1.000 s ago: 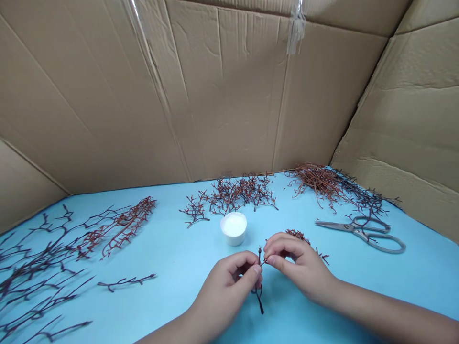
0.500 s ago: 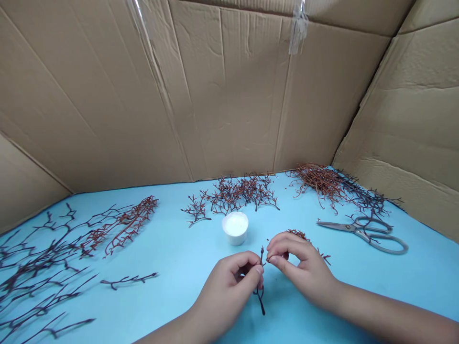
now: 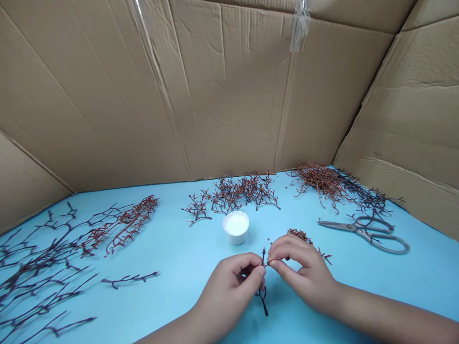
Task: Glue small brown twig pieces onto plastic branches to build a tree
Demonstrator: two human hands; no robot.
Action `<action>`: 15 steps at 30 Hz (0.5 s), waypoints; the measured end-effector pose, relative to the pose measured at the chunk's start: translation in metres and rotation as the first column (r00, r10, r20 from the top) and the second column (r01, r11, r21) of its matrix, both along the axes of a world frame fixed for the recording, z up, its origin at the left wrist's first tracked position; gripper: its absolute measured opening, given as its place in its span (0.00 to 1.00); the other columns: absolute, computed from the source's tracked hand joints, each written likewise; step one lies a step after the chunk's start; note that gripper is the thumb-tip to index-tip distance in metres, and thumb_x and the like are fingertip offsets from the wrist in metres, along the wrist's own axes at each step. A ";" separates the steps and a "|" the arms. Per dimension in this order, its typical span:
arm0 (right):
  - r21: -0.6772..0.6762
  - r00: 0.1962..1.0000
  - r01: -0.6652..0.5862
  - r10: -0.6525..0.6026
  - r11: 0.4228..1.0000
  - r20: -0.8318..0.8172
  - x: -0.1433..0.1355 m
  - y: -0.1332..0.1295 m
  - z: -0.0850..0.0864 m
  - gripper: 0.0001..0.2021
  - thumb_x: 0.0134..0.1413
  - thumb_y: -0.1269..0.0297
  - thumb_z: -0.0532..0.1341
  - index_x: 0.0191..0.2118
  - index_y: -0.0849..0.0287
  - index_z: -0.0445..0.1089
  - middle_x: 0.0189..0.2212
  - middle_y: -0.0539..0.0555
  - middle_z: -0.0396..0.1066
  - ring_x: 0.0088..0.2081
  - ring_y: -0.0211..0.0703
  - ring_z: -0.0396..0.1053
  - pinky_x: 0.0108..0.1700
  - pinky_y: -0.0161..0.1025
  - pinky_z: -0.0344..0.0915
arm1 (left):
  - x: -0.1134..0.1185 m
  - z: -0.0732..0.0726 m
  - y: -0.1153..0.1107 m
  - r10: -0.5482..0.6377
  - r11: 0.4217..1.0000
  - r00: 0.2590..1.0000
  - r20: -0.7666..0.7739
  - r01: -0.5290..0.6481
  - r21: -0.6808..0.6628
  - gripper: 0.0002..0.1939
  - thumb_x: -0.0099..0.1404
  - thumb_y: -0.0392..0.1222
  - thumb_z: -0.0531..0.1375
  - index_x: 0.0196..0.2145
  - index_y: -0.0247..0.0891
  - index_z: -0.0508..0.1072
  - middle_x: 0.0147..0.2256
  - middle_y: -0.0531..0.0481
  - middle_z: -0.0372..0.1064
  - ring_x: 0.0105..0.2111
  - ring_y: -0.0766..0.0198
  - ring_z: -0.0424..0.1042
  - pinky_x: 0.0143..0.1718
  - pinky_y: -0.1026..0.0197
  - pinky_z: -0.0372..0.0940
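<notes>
My left hand (image 3: 234, 284) pinches a dark brown twig (image 3: 264, 306) between thumb and fingers; its lower stem and a knobbed tip stick out past the grip. Close by on the right, my right hand (image 3: 304, 272) is closed in a pinch at a side shoot of that twig, on a tiny reddish-brown sprig (image 3: 270, 262) mostly covered by the fingertips. A small white cup (image 3: 235, 228) with white contents stands just beyond both hands. Behind my right hand lies a little heap of short reddish-brown sprigs (image 3: 299, 234), partly hidden by it.
Scissors (image 3: 362, 231) lie partly spread at the right. Behind them is a pile of thin reddish and dark stems (image 3: 319, 181). Branched sprigs (image 3: 244, 191) are heaped at the back. Dark branches (image 3: 43, 267) and reddish strands (image 3: 132, 222) cover the left. Cardboard walls (image 3: 233, 95) enclose the blue table (image 3: 172, 248).
The fingertips of my right hand are slightly closer in against the twig's side shoot. My left hand keeps its hold, and the whole view has shifted very slightly.
</notes>
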State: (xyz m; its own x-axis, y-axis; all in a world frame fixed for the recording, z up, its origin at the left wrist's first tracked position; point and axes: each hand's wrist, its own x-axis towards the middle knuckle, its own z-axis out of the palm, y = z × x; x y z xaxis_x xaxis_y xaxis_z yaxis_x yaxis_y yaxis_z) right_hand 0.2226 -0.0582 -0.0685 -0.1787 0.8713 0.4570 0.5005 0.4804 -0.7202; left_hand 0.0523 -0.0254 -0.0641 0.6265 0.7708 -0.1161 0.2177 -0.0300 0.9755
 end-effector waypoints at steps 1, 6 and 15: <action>0.018 1.000 -0.005 0.005 1.000 0.020 0.000 0.000 -0.001 0.05 0.52 0.71 0.56 0.29 0.57 0.68 0.28 0.52 0.69 0.33 0.40 0.66 0.36 0.39 0.63 | 0.000 0.000 0.000 -0.002 1.000 1.000 -0.004 0.002 0.003 0.10 0.60 0.42 0.51 0.24 0.37 0.65 0.22 0.53 0.64 0.25 0.66 0.62 0.29 0.64 0.58; 0.073 0.996 -0.031 0.025 0.997 0.083 0.000 0.001 -0.003 0.05 0.53 0.70 0.56 0.30 0.57 0.68 0.27 0.52 0.69 0.31 0.40 0.65 0.34 0.39 0.63 | 0.000 0.000 0.000 -0.015 1.000 1.000 -0.019 0.016 0.016 0.11 0.60 0.43 0.51 0.24 0.37 0.65 0.22 0.53 0.63 0.25 0.65 0.62 0.29 0.64 0.58; 0.044 0.993 0.099 -0.096 0.994 -0.066 0.005 -0.002 -0.006 0.08 0.54 0.66 0.55 0.41 0.55 0.65 0.35 0.55 0.67 0.32 0.40 0.64 0.36 0.39 0.64 | 0.000 0.001 0.001 0.110 0.992 0.988 0.110 -0.103 -0.067 0.10 0.58 0.45 0.55 0.24 0.36 0.68 0.23 0.52 0.66 0.26 0.65 0.65 0.32 0.61 0.62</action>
